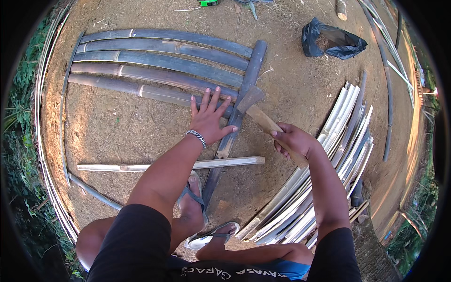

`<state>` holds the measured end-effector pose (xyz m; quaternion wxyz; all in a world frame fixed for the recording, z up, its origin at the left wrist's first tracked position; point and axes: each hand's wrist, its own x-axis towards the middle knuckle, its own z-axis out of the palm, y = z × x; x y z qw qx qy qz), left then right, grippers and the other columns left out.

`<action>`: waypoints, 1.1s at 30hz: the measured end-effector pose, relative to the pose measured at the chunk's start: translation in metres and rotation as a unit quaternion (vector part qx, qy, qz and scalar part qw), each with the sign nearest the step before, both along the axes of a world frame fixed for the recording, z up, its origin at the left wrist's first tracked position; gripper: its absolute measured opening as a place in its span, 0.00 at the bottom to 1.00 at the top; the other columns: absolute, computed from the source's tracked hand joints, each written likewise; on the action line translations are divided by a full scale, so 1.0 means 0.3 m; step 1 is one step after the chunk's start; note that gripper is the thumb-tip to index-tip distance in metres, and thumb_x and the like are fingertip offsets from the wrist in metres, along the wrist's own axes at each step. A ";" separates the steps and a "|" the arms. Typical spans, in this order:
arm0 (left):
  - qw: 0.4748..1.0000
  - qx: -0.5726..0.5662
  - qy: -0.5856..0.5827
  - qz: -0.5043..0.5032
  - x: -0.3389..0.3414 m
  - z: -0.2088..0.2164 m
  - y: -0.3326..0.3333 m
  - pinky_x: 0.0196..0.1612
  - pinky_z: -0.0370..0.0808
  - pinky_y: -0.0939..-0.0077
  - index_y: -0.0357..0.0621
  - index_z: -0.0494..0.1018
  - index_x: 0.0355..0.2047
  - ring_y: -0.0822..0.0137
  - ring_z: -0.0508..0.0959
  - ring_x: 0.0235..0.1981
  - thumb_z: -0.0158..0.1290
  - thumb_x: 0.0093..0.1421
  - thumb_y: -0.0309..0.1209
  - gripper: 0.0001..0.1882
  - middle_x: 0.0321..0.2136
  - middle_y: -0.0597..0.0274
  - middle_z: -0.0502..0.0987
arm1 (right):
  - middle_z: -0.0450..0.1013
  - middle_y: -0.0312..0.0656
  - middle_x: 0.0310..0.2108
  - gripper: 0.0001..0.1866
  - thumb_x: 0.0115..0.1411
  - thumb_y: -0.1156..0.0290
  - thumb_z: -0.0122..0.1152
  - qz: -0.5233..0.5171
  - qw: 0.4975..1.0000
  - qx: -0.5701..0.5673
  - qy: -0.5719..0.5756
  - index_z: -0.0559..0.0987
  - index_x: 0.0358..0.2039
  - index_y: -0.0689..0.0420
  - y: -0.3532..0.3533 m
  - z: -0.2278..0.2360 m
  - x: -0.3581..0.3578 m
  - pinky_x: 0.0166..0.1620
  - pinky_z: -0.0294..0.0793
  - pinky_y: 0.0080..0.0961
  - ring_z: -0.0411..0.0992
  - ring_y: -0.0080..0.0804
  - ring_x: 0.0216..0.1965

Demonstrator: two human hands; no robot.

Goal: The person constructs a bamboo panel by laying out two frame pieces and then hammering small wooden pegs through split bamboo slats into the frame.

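Note:
My left hand (209, 120) lies with its fingers spread over the right ends of the nearest bamboo slats (155, 92), its thumb reaching to the dark bamboo crosspiece (256, 61). My right hand (293, 141) is closed around the wooden handle of a hatchet (268, 121). The hatchet's wedge-like metal head is over the crosspiece, just right of my left hand; whether it touches is unclear. Several slats lie side by side, spanning from the crosspiece to a thin pole (66, 94) on the left. A loose pale split strip (216, 163) crosses the crosspiece closer to me.
A pile of split bamboo strips (324, 174) lies under and beside my right forearm. Farther off sit an open black plastic bag (311, 44), a green tape measure (208, 3) and a short bamboo piece (341, 9). Long poles (387, 94) line the right side. My sandalled feet are close below.

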<state>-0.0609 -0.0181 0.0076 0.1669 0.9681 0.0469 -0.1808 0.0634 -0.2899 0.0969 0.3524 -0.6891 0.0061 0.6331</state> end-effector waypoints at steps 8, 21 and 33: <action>1.000 -0.003 0.001 0.003 0.001 -0.003 0.002 0.74 0.28 0.32 0.65 0.50 0.78 0.49 0.31 0.79 0.54 0.57 0.71 0.54 0.79 0.55 0.34 | 0.79 0.45 0.30 0.20 0.74 0.56 0.54 0.085 0.964 -0.072 -0.241 0.72 0.59 0.54 0.024 0.027 -0.127 0.35 0.79 0.38 0.79 0.38 0.29; 1.000 0.013 -0.006 -0.001 -0.002 0.010 0.000 0.74 0.28 0.32 0.64 0.49 0.78 0.50 0.33 0.79 0.52 0.60 0.70 0.52 0.79 0.56 0.35 | 0.80 0.52 0.41 0.27 0.67 0.64 0.62 0.071 0.798 0.126 -0.586 0.70 0.66 0.48 -0.032 -0.079 -0.292 0.41 0.80 0.45 0.80 0.56 0.38; 1.000 0.009 -0.024 0.001 -0.011 -0.011 0.006 0.74 0.29 0.31 0.66 0.51 0.77 0.48 0.34 0.79 0.56 0.56 0.70 0.53 0.79 0.56 0.36 | 0.79 0.52 0.39 0.27 0.64 0.67 0.64 0.069 0.771 0.164 -0.612 0.71 0.64 0.49 -0.061 -0.143 -0.329 0.39 0.80 0.46 0.80 0.56 0.36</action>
